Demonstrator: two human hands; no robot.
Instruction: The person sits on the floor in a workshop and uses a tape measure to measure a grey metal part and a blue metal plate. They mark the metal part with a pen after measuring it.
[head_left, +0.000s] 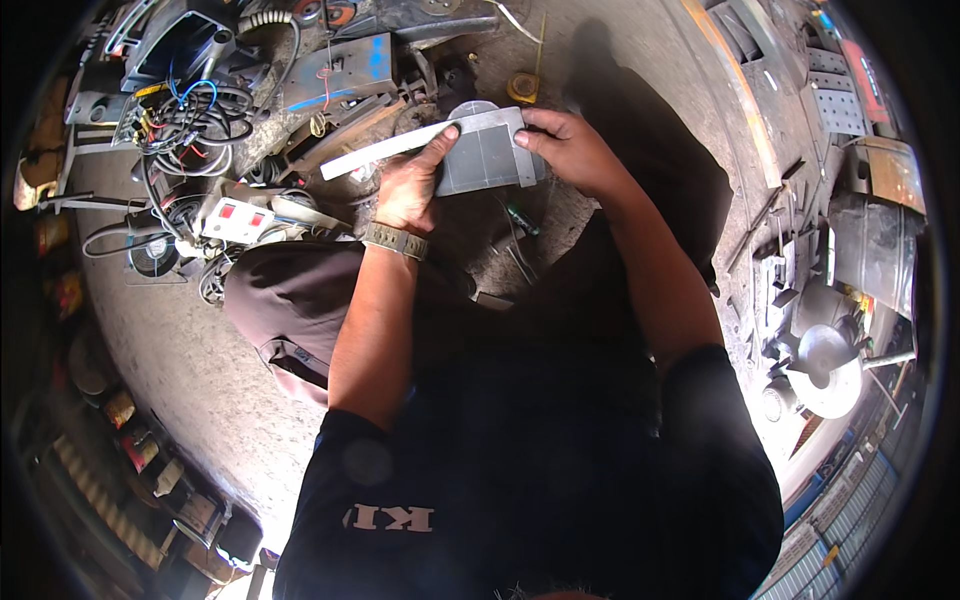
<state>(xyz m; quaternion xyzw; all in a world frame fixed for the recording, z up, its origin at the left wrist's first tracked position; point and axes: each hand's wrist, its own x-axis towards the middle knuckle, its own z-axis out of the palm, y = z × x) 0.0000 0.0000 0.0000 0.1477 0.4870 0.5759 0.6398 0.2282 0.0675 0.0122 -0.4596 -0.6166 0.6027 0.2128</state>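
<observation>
My left hand [408, 192] and my right hand [580, 152] hold a flat grey metal plate [476, 162] in front of me. Over its top and right edges lies a pale, L-shaped metal square [375, 155], whose long arm reaches out to the left. My left thumb presses near the plate's upper left corner, and the other left fingers are mostly hidden underneath. At the right corner, my right fingers and thumb pinch the square and plate together. A rounded grey edge shows above the plate; what it belongs to is unclear.
A yellow tape measure [522, 87] lies on the floor beyond my hands. Tangled cables [205, 125] and a white socket box [236, 220] are at left. A blue-marked metal box [340, 72] stands farther off. Metal scraps and a pale disc [828, 372] lie at right.
</observation>
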